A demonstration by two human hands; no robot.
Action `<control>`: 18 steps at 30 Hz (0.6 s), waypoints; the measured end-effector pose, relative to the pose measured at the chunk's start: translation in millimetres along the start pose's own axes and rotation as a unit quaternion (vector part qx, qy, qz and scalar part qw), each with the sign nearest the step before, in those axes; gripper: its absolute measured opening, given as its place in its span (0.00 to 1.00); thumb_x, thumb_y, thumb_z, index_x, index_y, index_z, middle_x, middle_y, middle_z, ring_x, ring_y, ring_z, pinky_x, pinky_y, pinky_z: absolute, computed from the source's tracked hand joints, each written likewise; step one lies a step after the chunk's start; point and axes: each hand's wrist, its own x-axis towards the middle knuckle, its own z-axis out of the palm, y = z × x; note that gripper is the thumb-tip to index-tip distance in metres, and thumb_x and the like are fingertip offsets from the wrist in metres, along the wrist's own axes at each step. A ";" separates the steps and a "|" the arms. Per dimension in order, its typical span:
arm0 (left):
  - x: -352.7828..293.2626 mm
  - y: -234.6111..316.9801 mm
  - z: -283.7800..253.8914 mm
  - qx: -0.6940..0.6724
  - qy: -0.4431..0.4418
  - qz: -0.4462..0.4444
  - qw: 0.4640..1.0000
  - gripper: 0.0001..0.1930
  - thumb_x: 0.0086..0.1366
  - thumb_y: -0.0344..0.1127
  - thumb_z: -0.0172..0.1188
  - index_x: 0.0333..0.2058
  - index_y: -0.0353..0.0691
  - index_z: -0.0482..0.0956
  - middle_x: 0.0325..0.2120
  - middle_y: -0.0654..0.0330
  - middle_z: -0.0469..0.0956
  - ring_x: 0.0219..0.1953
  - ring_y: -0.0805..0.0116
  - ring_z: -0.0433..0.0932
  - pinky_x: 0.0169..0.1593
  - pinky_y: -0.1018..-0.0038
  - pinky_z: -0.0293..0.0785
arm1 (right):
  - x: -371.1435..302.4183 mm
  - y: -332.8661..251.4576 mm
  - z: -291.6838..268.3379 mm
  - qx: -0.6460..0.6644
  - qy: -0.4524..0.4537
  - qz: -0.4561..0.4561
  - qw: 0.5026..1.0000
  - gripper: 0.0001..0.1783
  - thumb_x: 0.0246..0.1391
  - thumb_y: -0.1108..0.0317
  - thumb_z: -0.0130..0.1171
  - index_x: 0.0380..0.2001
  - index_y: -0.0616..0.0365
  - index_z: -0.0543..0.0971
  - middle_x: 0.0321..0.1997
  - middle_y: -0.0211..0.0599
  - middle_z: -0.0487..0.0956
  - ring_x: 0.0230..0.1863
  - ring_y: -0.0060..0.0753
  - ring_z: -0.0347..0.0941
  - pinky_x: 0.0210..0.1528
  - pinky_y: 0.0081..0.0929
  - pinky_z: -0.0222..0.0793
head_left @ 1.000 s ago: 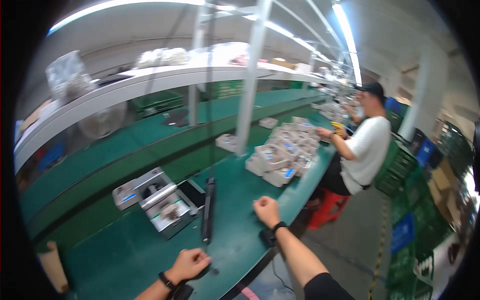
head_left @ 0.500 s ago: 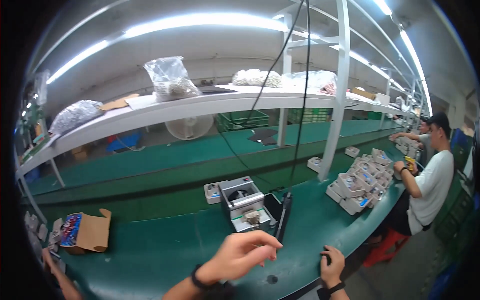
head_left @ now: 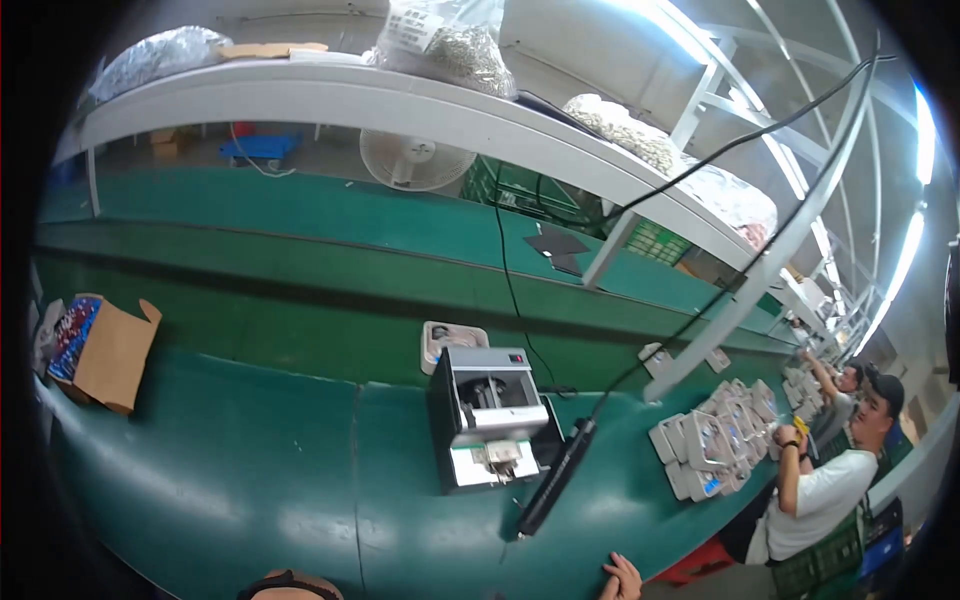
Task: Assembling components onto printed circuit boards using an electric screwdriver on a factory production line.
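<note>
At the lower edge only a strip of my left wrist (head_left: 290,586) shows, with a black band round it; its fingers are out of sight. My right hand (head_left: 622,578) is partly in view by the bench's near edge, fingers loosely bent and nothing visible in them. Ahead of both hands stands a small grey and black machine (head_left: 488,415), which looks like a screw feeder. Beside it a black electric screwdriver (head_left: 558,480) hangs tilted from its cable, its tip low over the green bench (head_left: 250,480). Neither hand touches these.
Behind the machine is a light tray (head_left: 455,338). An open carton (head_left: 115,350) of blue and red parts stands far left. Stacked trays (head_left: 715,440) fill the right, next to a seated co-worker (head_left: 825,495). A white shelf (head_left: 300,100) and a slanting post (head_left: 740,300) cross above.
My hands have dropped toward the lower edge, the left almost wholly out of view. The view has tilted and turned. The arm at far left is out of sight.
</note>
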 end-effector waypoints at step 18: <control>14.9 -81.9 -209.6 0.446 0.409 -0.068 0.794 0.11 0.73 0.40 0.53 0.35 0.39 0.74 0.25 0.66 0.70 0.28 0.78 0.68 0.32 0.79 0.64 | 144.5 -11.1 26.4 0.023 -0.237 -0.017 0.971 0.23 0.47 0.69 0.68 0.47 0.62 0.77 0.53 0.51 0.77 0.56 0.55 0.73 0.59 0.41 0.69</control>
